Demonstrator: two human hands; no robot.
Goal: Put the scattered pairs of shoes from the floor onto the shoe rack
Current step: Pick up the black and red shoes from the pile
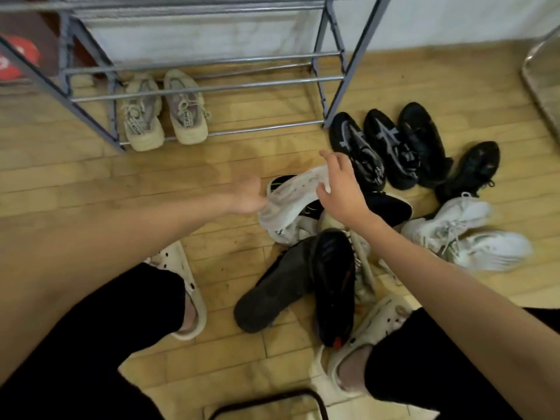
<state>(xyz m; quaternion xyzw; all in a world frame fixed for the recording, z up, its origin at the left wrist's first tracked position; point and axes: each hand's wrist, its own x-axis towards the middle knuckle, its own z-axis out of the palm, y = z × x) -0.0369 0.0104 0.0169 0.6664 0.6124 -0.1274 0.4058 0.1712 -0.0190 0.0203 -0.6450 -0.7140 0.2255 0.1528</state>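
Beige sneaker pair (165,112) on the grey shoe rack's (194,86) lowest bars — black and white shoes (391,150) scattered on the floor.

Pale wood floor (91,177), white wall (454,19)

Shoe rack (194,86) cut off by top edge. Red object (18,57) clipped at left edge, unidentifiable. Left-hand fingers (261,204) tucked behind white sneaker (291,201). White sneakers (466,234) at right motion-blurred. Pile beneath partly buried.
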